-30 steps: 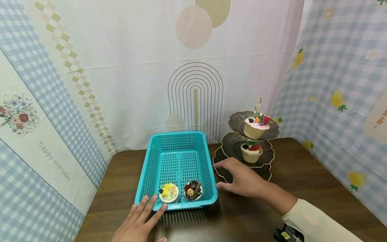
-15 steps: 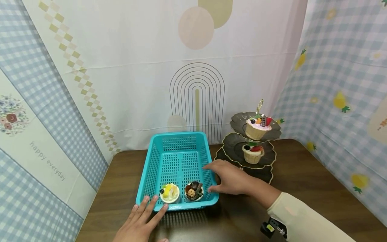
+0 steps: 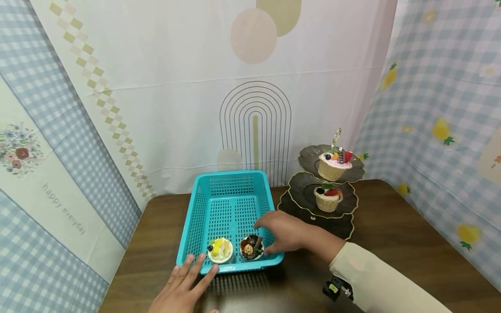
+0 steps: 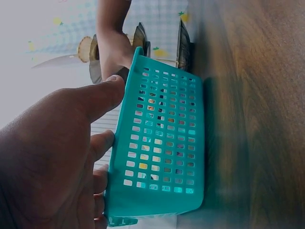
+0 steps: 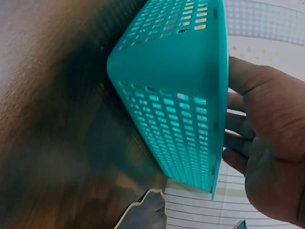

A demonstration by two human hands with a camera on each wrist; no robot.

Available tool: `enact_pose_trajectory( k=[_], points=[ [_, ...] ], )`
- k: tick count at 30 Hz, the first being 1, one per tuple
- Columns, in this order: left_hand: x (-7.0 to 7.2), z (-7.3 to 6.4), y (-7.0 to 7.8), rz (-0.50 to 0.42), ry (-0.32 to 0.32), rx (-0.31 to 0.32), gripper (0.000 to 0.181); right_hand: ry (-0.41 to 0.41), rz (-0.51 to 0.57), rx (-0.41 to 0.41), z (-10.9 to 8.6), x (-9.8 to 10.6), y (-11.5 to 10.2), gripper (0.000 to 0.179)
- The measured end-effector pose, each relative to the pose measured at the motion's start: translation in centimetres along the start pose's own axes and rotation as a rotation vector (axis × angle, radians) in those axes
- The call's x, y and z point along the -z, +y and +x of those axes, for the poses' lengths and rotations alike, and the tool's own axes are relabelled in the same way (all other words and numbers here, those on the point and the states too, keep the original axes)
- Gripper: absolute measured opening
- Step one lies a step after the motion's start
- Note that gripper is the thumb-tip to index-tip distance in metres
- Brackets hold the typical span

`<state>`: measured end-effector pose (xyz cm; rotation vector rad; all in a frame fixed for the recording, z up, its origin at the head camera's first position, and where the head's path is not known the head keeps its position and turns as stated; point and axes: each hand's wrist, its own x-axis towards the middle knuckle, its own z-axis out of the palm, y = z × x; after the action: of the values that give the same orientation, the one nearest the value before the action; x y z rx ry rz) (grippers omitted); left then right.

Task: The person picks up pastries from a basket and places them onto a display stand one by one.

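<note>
In the head view a turquoise plastic basket (image 3: 231, 213) stands on the table. Near its front wall are a cupcake with yellow fruit (image 3: 221, 251) and a dark chocolate-topped cupcake (image 3: 252, 248). My left hand (image 3: 181, 284) rests its spread fingers on the front left rim; the left wrist view shows that basket wall (image 4: 157, 124) before the thumb. Over the right rim reaches my right hand (image 3: 287, 232), its thumb and fingers apart beside the chocolate cupcake. In the right wrist view the basket wall (image 5: 171, 95) hides that right hand's (image 5: 267, 129) fingertips; contact with the cupcake cannot be told.
Right of the basket stands a tiered stand of dark, gold-edged plates (image 3: 297, 193). A pink-cream cupcake (image 3: 330, 169) sits on its top tier, a strawberry-topped cupcake (image 3: 328, 202) on the middle one. Patterned cloth (image 3: 176, 108) hangs behind the wooden table (image 3: 391, 226).
My right hand has moved left from beside the tiered stand, over the basket's right rim, to the chocolate cupcake. My left hand has stayed on the front rim.
</note>
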<state>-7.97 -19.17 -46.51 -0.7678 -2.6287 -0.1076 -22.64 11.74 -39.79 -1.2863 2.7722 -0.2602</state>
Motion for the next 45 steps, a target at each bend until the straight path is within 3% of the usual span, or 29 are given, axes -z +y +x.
enact_pose_trajectory(
  k=[8,19,23,30,36,40,45],
  points=[
    [-0.2,-0.1,0.0,0.004,0.030,0.000,0.084,-0.064,-0.108,-0.001,1.1,-0.7,-0.6,0.069],
    [-0.2,-0.2,0.1,0.001,0.018,0.017,0.082,-0.136,-0.242,-0.077,2.1,-1.1,-1.9,0.064],
    [-0.2,-0.1,0.1,0.000,0.023,0.019,0.081,-0.143,-0.244,-0.087,2.6,-1.4,-2.0,0.054],
    [0.1,0.0,0.0,-0.025,-0.037,0.034,0.078,-0.154,-0.258,-0.107,3.1,-1.9,-2.1,0.045],
    [-0.1,0.0,0.1,-0.002,0.009,0.026,0.080,-0.145,-0.237,-0.110,3.3,-2.1,-2.1,0.042],
    [-0.1,-0.1,0.0,-0.005,0.004,0.022,0.081,-0.114,-0.219,-0.096,3.3,-2.4,-2.0,0.046],
    [0.1,-0.1,0.0,-0.020,-0.056,0.025,0.081,-0.081,-0.193,-0.094,3.2,-2.6,-2.0,0.058]
  ],
)
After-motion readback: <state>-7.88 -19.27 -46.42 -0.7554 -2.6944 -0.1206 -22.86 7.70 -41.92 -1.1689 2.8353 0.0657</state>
